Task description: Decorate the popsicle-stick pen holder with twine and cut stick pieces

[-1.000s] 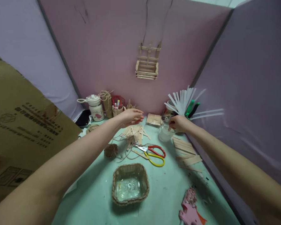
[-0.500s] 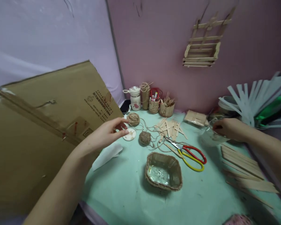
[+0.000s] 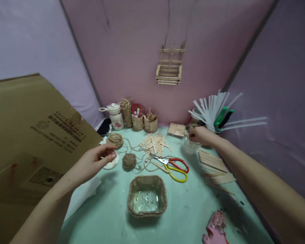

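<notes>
My left hand (image 3: 98, 160) hovers over a round white disc (image 3: 112, 162), its fingers curved and apart with nothing between them. My right hand (image 3: 202, 135) reaches to the rim of a clear plastic container (image 3: 190, 146); its fingers are closed there, and whatever they pinch is hidden. A twine-wrapped clear basket (image 3: 147, 196) sits nearest me in the middle. Beyond it lie a brown twine ball (image 3: 129, 161), a lighter twine coil (image 3: 115, 140) and scissors (image 3: 176, 166) with red and yellow handles.
A big cardboard sheet (image 3: 35, 135) stands at left. Loose wooden sticks (image 3: 156, 144) lie behind the scissors, longer strips (image 3: 212, 162) at right. Behind are a white bottle (image 3: 116, 117), stick cups (image 3: 150, 122) and white strips (image 3: 213, 108). A pink item (image 3: 216, 227) is at front right.
The view has swung right, so the objects appear further left. My right hand is still at the clear container, and my left hand remains over the disc.
</notes>
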Demonstrator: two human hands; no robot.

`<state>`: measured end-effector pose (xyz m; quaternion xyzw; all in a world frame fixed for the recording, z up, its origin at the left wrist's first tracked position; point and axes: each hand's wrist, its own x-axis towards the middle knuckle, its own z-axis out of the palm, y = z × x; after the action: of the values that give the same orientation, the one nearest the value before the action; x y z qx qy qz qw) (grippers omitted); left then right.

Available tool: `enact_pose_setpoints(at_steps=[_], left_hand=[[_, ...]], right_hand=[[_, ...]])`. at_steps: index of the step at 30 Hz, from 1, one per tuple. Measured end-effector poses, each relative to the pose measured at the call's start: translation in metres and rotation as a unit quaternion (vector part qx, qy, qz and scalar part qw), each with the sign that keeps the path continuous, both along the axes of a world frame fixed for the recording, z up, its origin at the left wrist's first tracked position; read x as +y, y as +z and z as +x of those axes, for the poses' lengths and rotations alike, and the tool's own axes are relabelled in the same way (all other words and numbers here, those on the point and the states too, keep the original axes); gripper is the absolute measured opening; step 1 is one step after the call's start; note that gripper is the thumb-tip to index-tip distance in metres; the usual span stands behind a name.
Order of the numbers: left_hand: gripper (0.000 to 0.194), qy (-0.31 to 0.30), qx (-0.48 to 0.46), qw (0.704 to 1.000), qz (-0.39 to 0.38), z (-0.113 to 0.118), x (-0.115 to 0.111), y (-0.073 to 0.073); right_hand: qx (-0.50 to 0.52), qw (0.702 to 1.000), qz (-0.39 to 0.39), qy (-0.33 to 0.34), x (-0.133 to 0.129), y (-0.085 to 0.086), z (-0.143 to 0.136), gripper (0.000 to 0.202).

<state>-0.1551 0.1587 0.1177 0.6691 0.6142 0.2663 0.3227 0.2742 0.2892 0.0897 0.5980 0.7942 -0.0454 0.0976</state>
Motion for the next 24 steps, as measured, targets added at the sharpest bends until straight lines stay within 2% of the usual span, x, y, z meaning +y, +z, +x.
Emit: enact_pose_setpoints(at_steps=[8, 14, 17, 20, 24], left_hand=[[0.035, -0.105, 0.048, 0.992, 0.055, 0.072, 0.037, 0.031], [0.026, -0.197, 0.109, 0.964, 0.144, 0.146, 0.08, 0.045], [0.02, -0.222, 0.129, 0.948, 0.19, 0.192, 0.103, 0.042], [0.017, -0.217, 0.115, 0.95, 0.192, 0.235, 0.122, 0.031], [0.03, -0.226, 0.064, 0.956, 0.176, 0.273, 0.14, 0.01]], right_hand=[[0.086, 0.995, -0.002, -0.044, -0.007, 0.004, -0.004, 0.029], [0.222, 0.967, 0.022, -0.12, -0.004, 0.006, 0.011, 0.029], [0.313, 0.933, 0.048, -0.173, -0.007, 0.006, 0.021, 0.03], [0.414, 0.883, 0.062, -0.212, -0.012, 0.004, 0.025, 0.03], [0.537, 0.807, 0.064, -0.236, -0.021, 0.0, 0.026, 0.031]])
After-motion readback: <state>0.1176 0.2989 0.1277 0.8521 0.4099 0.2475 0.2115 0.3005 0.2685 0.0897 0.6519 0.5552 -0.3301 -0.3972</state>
